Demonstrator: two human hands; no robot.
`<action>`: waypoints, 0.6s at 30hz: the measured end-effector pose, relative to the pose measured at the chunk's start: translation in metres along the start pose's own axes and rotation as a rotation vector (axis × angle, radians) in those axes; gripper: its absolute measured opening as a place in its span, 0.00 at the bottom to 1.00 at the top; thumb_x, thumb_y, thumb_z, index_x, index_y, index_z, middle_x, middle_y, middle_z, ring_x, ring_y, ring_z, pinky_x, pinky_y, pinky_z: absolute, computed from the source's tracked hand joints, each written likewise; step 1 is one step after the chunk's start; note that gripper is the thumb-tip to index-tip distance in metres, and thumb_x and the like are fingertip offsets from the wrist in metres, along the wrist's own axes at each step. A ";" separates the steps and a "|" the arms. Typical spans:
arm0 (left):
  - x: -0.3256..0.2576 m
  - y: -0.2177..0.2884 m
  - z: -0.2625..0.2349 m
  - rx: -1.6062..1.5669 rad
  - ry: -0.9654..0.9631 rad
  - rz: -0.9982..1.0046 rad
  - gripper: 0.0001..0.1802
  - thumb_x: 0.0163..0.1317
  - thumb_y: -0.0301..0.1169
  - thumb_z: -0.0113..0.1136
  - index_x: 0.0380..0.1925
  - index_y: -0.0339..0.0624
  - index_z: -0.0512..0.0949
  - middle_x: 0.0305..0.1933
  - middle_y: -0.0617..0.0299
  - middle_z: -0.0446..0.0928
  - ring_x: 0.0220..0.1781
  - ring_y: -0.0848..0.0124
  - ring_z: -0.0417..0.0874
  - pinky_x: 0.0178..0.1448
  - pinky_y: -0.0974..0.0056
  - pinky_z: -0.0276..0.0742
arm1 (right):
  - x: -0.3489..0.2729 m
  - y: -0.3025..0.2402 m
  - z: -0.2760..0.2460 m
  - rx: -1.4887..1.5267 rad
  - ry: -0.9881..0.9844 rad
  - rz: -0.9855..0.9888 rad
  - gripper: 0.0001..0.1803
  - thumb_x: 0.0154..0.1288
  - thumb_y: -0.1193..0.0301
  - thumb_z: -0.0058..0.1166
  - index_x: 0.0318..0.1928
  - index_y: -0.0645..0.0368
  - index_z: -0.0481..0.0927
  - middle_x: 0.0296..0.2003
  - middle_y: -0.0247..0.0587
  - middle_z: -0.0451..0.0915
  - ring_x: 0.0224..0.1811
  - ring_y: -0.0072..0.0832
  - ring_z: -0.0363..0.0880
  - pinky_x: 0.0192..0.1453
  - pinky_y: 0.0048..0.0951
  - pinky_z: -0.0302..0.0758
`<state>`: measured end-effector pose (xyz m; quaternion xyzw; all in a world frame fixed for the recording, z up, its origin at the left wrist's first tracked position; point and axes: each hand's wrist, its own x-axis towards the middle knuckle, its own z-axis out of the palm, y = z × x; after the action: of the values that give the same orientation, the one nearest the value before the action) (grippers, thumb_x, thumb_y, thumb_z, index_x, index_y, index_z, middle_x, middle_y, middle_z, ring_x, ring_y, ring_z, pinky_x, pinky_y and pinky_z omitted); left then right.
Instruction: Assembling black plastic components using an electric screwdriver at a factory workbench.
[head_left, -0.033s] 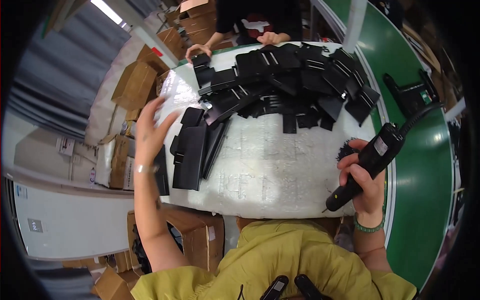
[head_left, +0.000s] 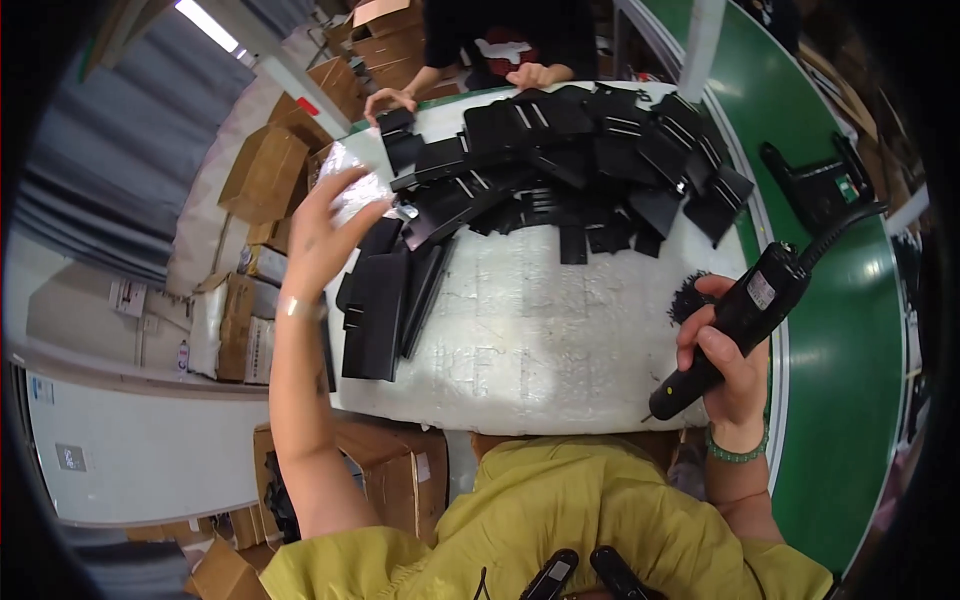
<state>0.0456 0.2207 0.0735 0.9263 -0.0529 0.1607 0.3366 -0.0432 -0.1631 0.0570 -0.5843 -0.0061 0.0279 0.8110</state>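
Observation:
My right hand (head_left: 735,378) grips a black electric screwdriver (head_left: 752,305) over the right front of the table, its thin bit pointing down towards the near edge. A small pile of black screws (head_left: 688,298) lies just beyond those fingers. My left hand (head_left: 322,245) is raised over the left side, thumb and fingers apart, holding nothing. Beside and partly under it lie several long black panels (head_left: 375,325). Past its fingertips, a wide heap of black plastic parts (head_left: 540,145), some with silvery strips, covers the far half of the table.
The table (head_left: 540,350) has a white, plastic-wrapped top. Across it, a person in dark clothes rests a hand (head_left: 390,102) near the heap's left end. Along the right runs a green conveyor (head_left: 835,400) carrying a black frame (head_left: 815,185). Cardboard boxes (head_left: 265,170) stand left.
My left hand has moved to the right and slightly farther away, towards the heap, with its fingers still apart. My right hand keeps the screwdriver in nearly the same place.

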 end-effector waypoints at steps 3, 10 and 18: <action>0.086 0.019 0.065 0.266 -0.029 0.603 0.31 0.44 0.45 0.69 0.47 0.43 0.75 0.47 0.54 0.75 0.52 0.59 0.73 0.56 0.63 0.66 | -0.013 -0.009 0.001 0.044 0.087 -0.078 0.27 0.47 0.71 0.56 0.48 0.70 0.65 0.19 0.35 0.67 0.18 0.22 0.68 0.25 0.21 0.66; 0.147 0.028 0.101 0.488 -0.287 0.507 0.35 0.43 0.46 0.69 0.53 0.47 0.72 0.46 0.53 0.77 0.47 0.61 0.78 0.51 0.64 0.72 | -0.031 -0.032 -0.042 0.065 0.131 -0.385 0.24 0.52 0.73 0.49 0.50 0.69 0.63 0.16 0.31 0.61 0.14 0.19 0.58 0.22 0.21 0.59; 0.035 0.073 0.084 0.160 -0.153 0.432 0.33 0.39 0.35 0.71 0.50 0.43 0.74 0.48 0.58 0.77 0.50 0.67 0.76 0.55 0.63 0.70 | 0.014 -0.001 -0.056 0.088 0.141 -0.588 0.17 0.57 0.75 0.44 0.49 0.62 0.67 0.20 0.29 0.58 0.20 0.19 0.58 0.31 0.24 0.59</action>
<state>0.0858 0.1116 0.0691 0.9268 -0.2622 0.1619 0.2148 -0.0265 -0.2161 0.0394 -0.5222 -0.1175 -0.2483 0.8073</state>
